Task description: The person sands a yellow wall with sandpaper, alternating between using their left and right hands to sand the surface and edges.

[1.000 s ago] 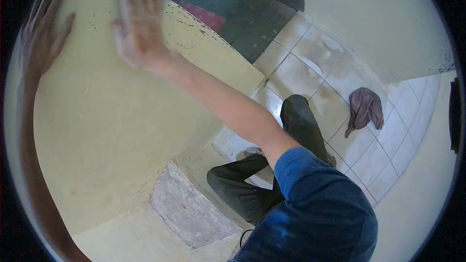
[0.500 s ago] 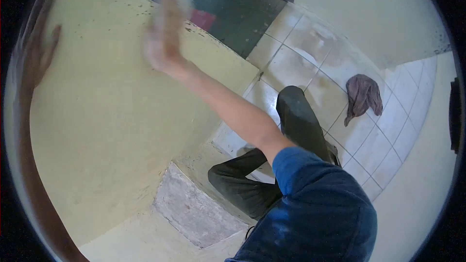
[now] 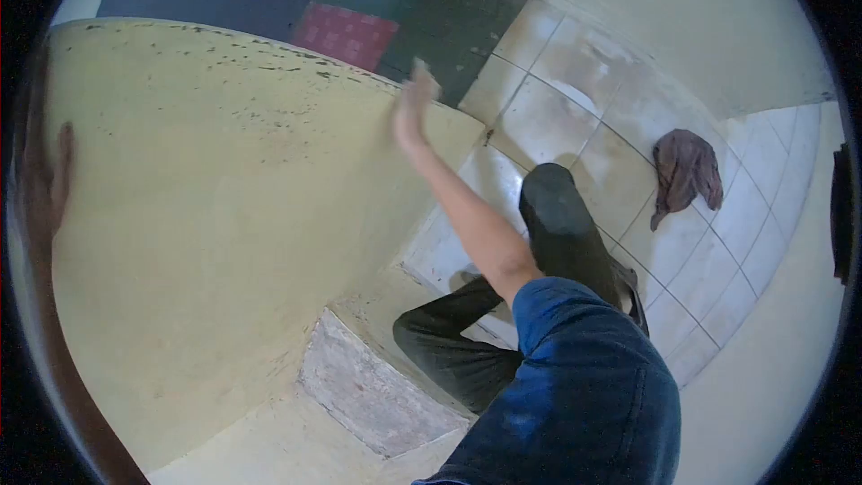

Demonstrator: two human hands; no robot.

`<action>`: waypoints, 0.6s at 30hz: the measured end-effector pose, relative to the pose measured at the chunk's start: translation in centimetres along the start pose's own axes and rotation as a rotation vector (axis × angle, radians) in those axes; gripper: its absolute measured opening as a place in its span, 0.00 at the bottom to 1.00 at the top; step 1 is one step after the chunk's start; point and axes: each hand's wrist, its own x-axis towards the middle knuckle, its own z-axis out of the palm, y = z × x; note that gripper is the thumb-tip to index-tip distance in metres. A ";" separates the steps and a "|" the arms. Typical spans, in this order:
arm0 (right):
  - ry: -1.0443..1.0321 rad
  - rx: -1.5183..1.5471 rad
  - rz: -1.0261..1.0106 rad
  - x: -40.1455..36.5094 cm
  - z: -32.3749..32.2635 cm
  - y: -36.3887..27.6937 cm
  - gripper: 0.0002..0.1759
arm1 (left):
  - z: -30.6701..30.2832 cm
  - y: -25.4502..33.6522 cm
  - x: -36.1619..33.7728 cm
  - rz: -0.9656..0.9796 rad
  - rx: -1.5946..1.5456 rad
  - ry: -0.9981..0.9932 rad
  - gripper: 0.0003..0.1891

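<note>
My right hand [image 3: 413, 108] is near the upper right edge of a pale yellow wall [image 3: 215, 260], with its arm stretched out from a blue sleeve. A small whitish piece [image 3: 425, 77] shows at its fingertips, too blurred to identify. At the far left rim of the view, my left hand [image 3: 49, 184] rests against or very near the wall, a finger or thumb standing apart. No object shows in it, though the lens edge distorts it.
A crumpled brown cloth [image 3: 687, 171] lies on the white floor tiles [image 3: 539, 117]. Dark green and pink patches [image 3: 346, 36] show beyond the wall's edge. Below is a rough grey-white block [image 3: 377, 386]. My bent legs [image 3: 561, 216] are on the floor.
My right hand has moved right and down, towards the wall's right end, with the whitish piece. The view has shifted slightly, and my left hand appears lower.
</note>
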 end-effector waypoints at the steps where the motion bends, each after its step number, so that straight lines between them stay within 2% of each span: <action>1: 0.014 0.066 -0.092 0.3 1.2 -5.7 0.29 | -0.5 1.0 0.6 -0.125 -0.026 -0.240 0.45; 3: -0.236 0.121 -0.292 0.3 1.2 -16.9 0.34 | 0.0 0.8 -0.3 -0.088 -0.011 -0.196 0.44; 5: -0.318 0.092 -0.498 -0.2 1.0 -24.4 0.36 | 0.0 0.6 -0.3 -0.037 0.001 -0.134 0.42; 8: -0.427 -0.083 -0.718 -0.5 0.6 -20.8 0.39 | 0.4 -0.1 -0.5 -0.010 0.007 -0.121 0.40; 10: -0.260 0.071 -0.695 -2.0 1.7 -10.7 0.41 | 0.3 -0.1 -1.0 -0.003 0.018 -0.117 0.39; 12: -0.288 0.065 -0.428 -3.5 -0.8 -2.5 0.39 | 0.1 -0.1 -0.9 0.005 0.023 -0.114 0.38; 14: -0.160 0.000 -0.121 -3.4 -2.5 2.0 0.37 | -0.1 0.0 -1.1 0.008 0.025 -0.122 0.37; 17: 0.037 0.034 0.233 -1.9 -1.5 0.5 0.36 | -0.1 0.0 -1.2 0.005 0.012 -0.132 0.35; 18: 0.092 0.126 0.265 -1.0 0.4 -1.8 0.35 | -0.1 0.0 -1.4 0.004 0.013 -0.131 0.35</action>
